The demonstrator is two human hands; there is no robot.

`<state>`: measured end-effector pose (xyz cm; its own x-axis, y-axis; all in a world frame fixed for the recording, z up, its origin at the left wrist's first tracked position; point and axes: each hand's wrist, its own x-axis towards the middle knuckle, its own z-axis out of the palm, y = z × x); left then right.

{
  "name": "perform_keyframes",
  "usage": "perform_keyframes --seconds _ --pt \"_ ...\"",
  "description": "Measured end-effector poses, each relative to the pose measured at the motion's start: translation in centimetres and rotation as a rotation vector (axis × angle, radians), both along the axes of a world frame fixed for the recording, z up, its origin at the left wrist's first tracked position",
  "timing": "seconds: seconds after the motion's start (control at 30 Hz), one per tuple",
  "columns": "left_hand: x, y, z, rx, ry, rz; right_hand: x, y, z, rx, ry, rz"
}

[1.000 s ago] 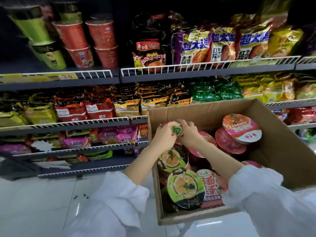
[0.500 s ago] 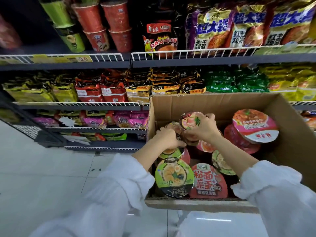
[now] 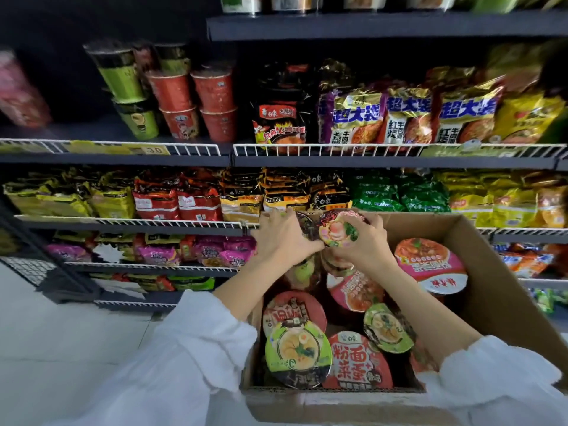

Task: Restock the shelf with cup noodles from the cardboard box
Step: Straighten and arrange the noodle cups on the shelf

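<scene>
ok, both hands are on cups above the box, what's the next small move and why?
Probably carry them up and left toward the cup stacks on the upper shelf. The right hand grips a pink-lidded cup and the left hand a dark one, both already lifted above the cardboard box, and bare shelf shows left of the green cups.

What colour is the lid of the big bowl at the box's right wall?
Pink above, white below, on the big bowl; head view.

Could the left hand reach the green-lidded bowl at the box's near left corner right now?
Probably not yet: the left hand is gripping a dark cup at the box's far end. The green-lidded bowl itself lies uncovered on top.
</scene>
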<state>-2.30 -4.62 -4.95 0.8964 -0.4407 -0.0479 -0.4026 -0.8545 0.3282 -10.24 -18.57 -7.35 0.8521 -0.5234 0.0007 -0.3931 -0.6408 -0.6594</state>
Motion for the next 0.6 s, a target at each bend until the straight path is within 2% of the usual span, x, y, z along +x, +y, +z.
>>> perform_keyframes --seconds 0.17,0.3,0.6 --pt "1.7 3.1 5.8 -0.15 -0.194 0.007 1.7 2.0 4.7 -0.042 -0.147 0.041" --pt "4.3 7.8 8.4 -0.226 -0.277 0.026 5.5 6.1 7.4 -0.08 -0.221 0.096" --pt "16.5 25.5 11.8 -0.364 -0.389 0.145 19.6 22.4 10.8 -0.091 -0.376 0.248"
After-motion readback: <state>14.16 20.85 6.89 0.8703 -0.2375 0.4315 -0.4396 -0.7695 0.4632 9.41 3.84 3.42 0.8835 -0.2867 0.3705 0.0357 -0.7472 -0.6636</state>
